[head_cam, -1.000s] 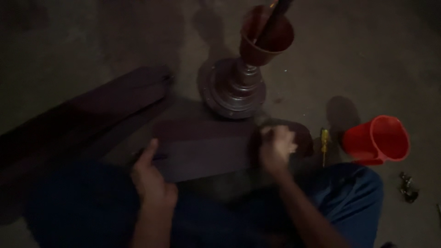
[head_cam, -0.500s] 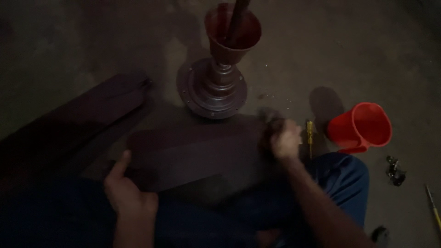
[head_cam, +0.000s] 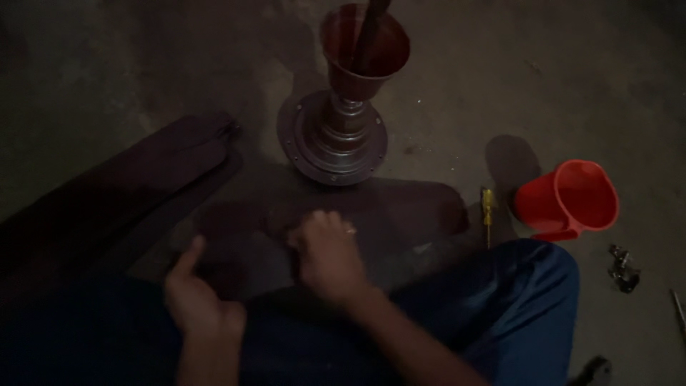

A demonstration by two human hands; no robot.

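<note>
We are looking down at a dark fan blade (head_cam: 400, 211) lying flat across the concrete floor (head_cam: 143, 71), just in front of our knees. Our right hand (head_cam: 329, 254) is resting on the middle of the blade, fingers curled down onto its surface, though in this dim light we cannot tell whether it is gripping anything small. Our left hand (head_cam: 196, 293) is sitting at the near left edge of the blade, thumb lifted, fingers loose and holding nothing.

Just beyond the blade, the fan motor (head_cam: 336, 139) is standing upright with a red cup-shaped cover (head_cam: 364, 50) on top and a dark rod poking out of it. Another blade (head_cam: 128, 186) is lying off to the left, angled away. To the right, a yellow-handled screwdriver (head_cam: 487, 211) is lying beside the blade's end, and a red plastic jug (head_cam: 568, 200) is tipped on its side next to it. Some small metal parts (head_cam: 623, 261) are lying at far right.
</note>
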